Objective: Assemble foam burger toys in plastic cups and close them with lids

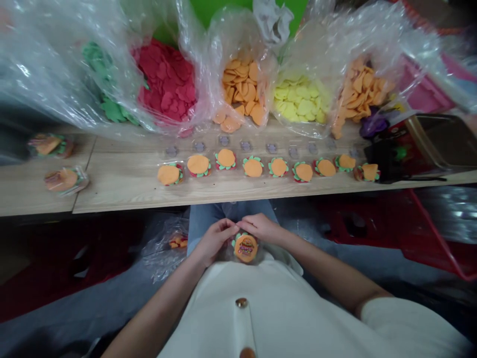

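In my lap, below the table edge, lies a toy burger in a clear plastic package (246,248), with a printed picture on its orange bun and a green frill at its upper left. My left hand (219,235) pinches the package's top edge from the left. From the right, my right hand (260,226) closes on the same edge, its fingertips meeting those of the left. What exactly the fingertips press is too small to make out. Several toy burgers (253,167) in clear packages stand in a row on the wooden table (122,186) ahead of my hands.
Behind the row, clear bags hold red pieces (169,82), orange pieces (242,87), yellow pieces (301,99) and green pieces (112,107). Two packaged burgers (61,179) lie at the left. A clear-lidded box (443,141) stands at the right. Red stools (387,223) flank my legs.
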`<state>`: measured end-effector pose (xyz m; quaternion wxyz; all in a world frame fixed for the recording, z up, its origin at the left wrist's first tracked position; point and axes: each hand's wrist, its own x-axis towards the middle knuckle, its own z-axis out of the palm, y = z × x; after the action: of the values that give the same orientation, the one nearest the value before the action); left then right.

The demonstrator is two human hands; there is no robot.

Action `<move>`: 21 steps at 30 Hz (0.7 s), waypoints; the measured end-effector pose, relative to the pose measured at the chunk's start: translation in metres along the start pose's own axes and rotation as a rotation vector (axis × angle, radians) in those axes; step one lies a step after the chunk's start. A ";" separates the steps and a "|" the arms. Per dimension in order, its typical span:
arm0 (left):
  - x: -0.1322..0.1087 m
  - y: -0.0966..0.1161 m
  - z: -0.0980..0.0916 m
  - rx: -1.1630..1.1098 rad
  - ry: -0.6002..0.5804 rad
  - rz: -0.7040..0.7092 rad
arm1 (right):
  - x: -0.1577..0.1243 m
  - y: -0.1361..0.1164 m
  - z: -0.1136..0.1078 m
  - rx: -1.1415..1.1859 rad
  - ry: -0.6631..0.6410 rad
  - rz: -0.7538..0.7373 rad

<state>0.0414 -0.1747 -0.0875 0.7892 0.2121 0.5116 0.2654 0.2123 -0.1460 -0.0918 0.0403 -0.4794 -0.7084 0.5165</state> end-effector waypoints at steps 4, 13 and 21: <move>-0.017 0.010 -0.002 -0.023 -0.136 -0.034 | -0.003 0.009 0.003 0.038 0.029 -0.070; -0.025 0.003 0.010 0.202 0.063 0.147 | -0.012 0.005 0.001 0.009 0.109 -0.064; -0.016 0.003 0.009 0.057 -0.025 -0.006 | -0.010 0.005 -0.011 0.299 -0.169 -0.101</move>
<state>0.0442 -0.1830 -0.0711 0.7899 0.2365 0.5097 0.2456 0.2269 -0.1459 -0.0868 0.0773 -0.3870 -0.6477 0.6517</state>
